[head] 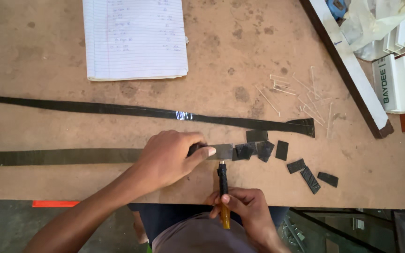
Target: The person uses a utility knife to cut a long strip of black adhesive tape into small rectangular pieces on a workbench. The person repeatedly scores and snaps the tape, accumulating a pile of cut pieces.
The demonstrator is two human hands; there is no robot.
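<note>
Left hand (169, 157) presses flat on the near dark strip (62, 157), fingers and thumb pinning its end against the bench (48, 185). Right hand (240, 206) is clenched around the yellow handle of a cutter (223, 187), tip pointing away from the body and meeting the strip's near edge just beside the left thumb.

Risks, judged from this pose: the tool tip sits very close to the left thumb, so a slip sideways could nick it. The strip is held on one side of the tip only; the short free end to the right could shift or lift, giving a crooked or ragged break. The right hand works at the bench edge with the wrist off the surface, so pressure may be uneven. Small cut pieces (305, 171) lie loose right of the strip end and could get knocked about or mixed under the strip.

Position: strip runs left to right across the bench from the left frame edge, ending between the two hands, just ahead of the right hand and under the left. Three or four cut pieces touch or overlap at the strip end; others lie slightly apart, further right.

A second dark strip (118, 111) lies further back, roughly parallel, untouched. Lined notepad (134, 37) at the far side. Thin clear slivers (296, 93) scattered far right. White profile sections (394, 84) off the bench corner.
</note>
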